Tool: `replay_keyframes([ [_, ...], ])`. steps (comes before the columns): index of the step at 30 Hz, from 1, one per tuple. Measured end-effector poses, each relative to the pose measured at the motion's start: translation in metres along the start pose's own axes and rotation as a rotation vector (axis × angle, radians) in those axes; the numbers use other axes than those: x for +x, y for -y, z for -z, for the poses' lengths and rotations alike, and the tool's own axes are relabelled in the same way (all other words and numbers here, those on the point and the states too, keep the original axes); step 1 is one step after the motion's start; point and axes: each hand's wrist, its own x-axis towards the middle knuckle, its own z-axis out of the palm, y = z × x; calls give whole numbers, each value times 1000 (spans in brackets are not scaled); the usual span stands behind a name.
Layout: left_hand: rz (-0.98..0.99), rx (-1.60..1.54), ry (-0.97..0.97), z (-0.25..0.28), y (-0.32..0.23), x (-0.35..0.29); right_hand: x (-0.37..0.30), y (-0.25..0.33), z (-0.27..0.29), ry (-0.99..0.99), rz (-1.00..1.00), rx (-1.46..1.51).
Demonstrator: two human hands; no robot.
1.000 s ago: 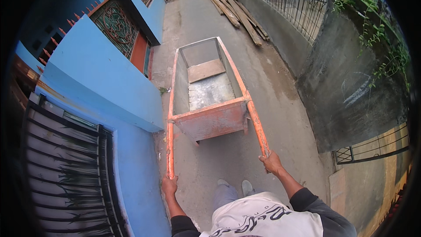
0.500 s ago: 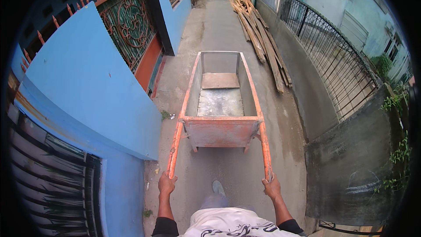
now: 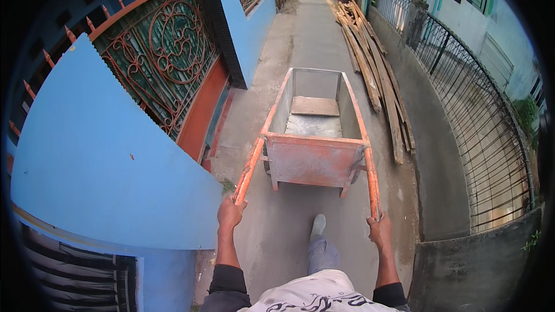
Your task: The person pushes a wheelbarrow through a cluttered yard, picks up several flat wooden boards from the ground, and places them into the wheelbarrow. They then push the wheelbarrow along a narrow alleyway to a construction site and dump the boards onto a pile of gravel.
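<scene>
Ahead of me stands an orange, worn handcart (image 3: 315,160) with a deep open box and two long handles. Its inside shows a bare, pale metal bottom and a loose-looking brown board (image 3: 315,106) toward the far end. My left hand (image 3: 230,214) is closed around the end of the left handle (image 3: 250,169). The end of the right handle (image 3: 372,182) is gripped in my right hand (image 3: 380,230). Both arms reach forward, and the handles slope up toward me. Part of a dark wheel shows at the box's left side.
A narrow concrete lane (image 3: 315,34) runs ahead. Long wooden planks (image 3: 378,75) lie along its right side by a low grey wall (image 3: 445,156) with a black fence. On the left are a blue wall (image 3: 110,173) and an ornate metal gate (image 3: 167,52). My shoe (image 3: 318,225) shows below the cart.
The cart and I have moved forward along the lane; gate and planks are now closer. The handles have risen, and a different stepping foot position shows.
</scene>
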Motion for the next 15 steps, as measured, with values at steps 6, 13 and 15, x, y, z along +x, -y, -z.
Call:
replay_keyframes([
  [6,11,75,-92,-40,-152,116,181,77,21,121,-6,253],
  [13,107,-27,-123,-70,-270,249,376,151,16,214,77,261],
  [15,105,38,-80,-79,-327,274,432,143,20,243,30,269],
])
